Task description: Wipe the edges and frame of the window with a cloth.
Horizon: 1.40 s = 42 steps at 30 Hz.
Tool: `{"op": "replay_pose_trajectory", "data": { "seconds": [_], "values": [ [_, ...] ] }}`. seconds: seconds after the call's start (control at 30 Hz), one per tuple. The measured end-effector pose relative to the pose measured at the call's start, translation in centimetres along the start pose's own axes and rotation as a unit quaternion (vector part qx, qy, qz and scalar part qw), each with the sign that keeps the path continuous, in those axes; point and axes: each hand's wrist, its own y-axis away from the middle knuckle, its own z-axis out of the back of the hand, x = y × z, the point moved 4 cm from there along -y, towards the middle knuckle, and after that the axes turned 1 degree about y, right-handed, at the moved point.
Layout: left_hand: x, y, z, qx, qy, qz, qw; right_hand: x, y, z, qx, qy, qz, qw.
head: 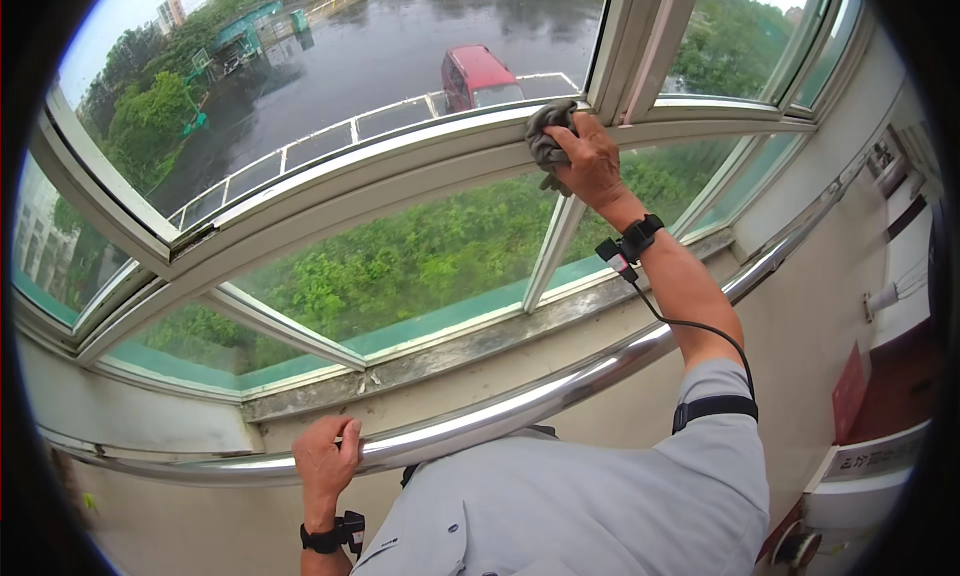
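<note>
My right hand (594, 159) grips a crumpled dark grey cloth (551, 134). It presses the cloth to the pale window frame's horizontal rail (390, 167), close to where an upright frame member meets it. A loose end of the cloth hangs below my fingers. Lower down, my left hand (328, 456) is curled on a shiny metal handrail (525, 403), thumb uppermost; its fingertips are hidden. Glass panes lie above and below the frame rail. The upper large pane (360, 73) looks onto a wet paved yard.
A stained stone sill (450, 362) runs beneath the lower panes, behind the handrail. A cable (697, 323) runs from my right wrist strap up the arm. A dark red surface (892, 388) and a sign with writing (881, 456) stand at right. Outside is a red car (480, 77).
</note>
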Motion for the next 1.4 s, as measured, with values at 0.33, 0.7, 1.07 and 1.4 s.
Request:
{"op": "replay_pose_trajectory", "data": {
  "seconds": [0.33,0.7,1.07,1.4],
  "values": [
    [0.1,0.3,0.1,-0.028,-0.027,0.005,0.999,-7.6,2.5,2.5,0.022,0.086,-0.057,0.994],
    [-0.1,0.0,0.1,-0.043,-0.038,-0.004,0.998,-1.6,2.1,-0.3,0.020,0.001,-0.127,0.992],
    [-0.9,0.3,0.4,-0.048,-0.028,-0.014,0.998,15.3,-4.7,-5.4,0.030,-0.155,-0.001,0.987],
    [-0.3,0.3,0.4,-0.092,-0.002,-0.028,0.995,27.1,-8.6,-11.1,0.021,-0.219,0.085,0.972]
  ]
}}
